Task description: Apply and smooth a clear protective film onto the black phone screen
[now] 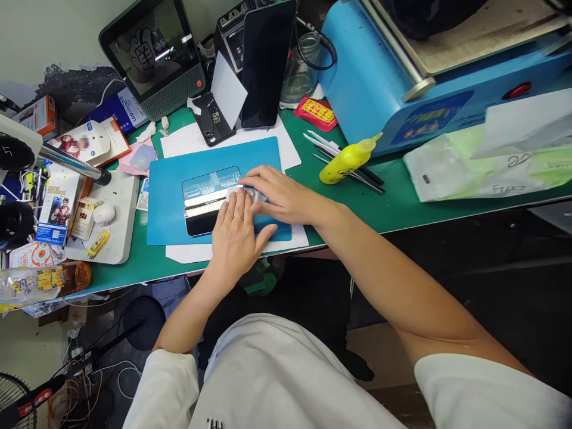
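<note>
A glossy black phone screen (208, 199) lies on a blue mat (167, 179), with bright reflections across it. My left hand (235, 235) rests flat on its right part, fingers stretched out together and thumb apart, a ring on one finger. From the right, my right hand (283, 193) reaches over the screen's right end, its fingers bent over a small white wipe (257, 195). Part of that wipe is hidden under both hands' fingers. Behind the mat, an opened black phone housing (212, 119) leans beside an upright dark phone (268, 65).
White paper (192, 253) sticks out beneath the mat. To the right are a yellow squeeze bottle (348, 161), several thin tools (322, 146) and a blue machine (361, 71). On the left stand a display (149, 53), a white stand base (120, 220) and a drink bottle (44, 283).
</note>
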A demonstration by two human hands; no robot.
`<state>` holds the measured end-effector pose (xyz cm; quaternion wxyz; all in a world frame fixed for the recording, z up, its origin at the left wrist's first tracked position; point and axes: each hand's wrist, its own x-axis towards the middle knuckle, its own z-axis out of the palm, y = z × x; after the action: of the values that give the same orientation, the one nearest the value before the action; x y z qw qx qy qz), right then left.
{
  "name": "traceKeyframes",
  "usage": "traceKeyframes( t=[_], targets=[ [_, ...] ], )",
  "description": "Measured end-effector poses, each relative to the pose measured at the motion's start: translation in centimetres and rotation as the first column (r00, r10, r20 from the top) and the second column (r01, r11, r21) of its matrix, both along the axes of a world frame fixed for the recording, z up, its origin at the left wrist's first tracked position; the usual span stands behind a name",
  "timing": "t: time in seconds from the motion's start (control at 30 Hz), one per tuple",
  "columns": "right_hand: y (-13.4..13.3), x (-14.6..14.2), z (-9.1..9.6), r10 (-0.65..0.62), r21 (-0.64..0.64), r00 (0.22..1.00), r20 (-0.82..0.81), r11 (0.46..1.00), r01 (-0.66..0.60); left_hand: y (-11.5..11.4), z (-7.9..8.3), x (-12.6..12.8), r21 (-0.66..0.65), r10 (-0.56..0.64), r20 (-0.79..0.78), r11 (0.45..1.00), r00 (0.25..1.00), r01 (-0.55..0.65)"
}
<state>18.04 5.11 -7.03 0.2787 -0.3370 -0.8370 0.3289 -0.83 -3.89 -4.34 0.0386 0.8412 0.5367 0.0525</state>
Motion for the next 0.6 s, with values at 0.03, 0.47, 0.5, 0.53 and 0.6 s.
traceKeyframes(
  t=[0.03,0.47,0.5,0.53,0.6],
  targets=[
    [0.0,0.0,-0.1,-0.008,0.005,1.0,-0.007,1.0,0.008,-0.2,0.0,0.0,0.002,-0.006,0.0,1.0,1.0,0.006],
    [-0.2,0.2,0.3,0.007,0.016,0.999,0.035,1.0,-0.008,-5.7,0.2,-1.2,0.019,-0.05,-0.043,0.999,0.998,0.051],
    [-0.2,0.1,0.3,0.003,0.019,0.999,0.043,1.0,-0.004,-5.9,0.2,-1.3,0.02,-0.046,-0.043,0.999,0.998,0.047],
    [-0.2,0.1,0.3,-0.001,0.022,0.999,0.054,1.0,0.0,-6.1,0.2,-1.4,0.021,-0.041,-0.043,0.999,0.998,0.042],
    [-0.3,0.1,0.4,-0.009,0.03,0.997,0.075,1.0,0.007,-6.3,0.1,-1.4,0.016,-0.03,-0.046,0.999,0.999,0.03]
  ],
)
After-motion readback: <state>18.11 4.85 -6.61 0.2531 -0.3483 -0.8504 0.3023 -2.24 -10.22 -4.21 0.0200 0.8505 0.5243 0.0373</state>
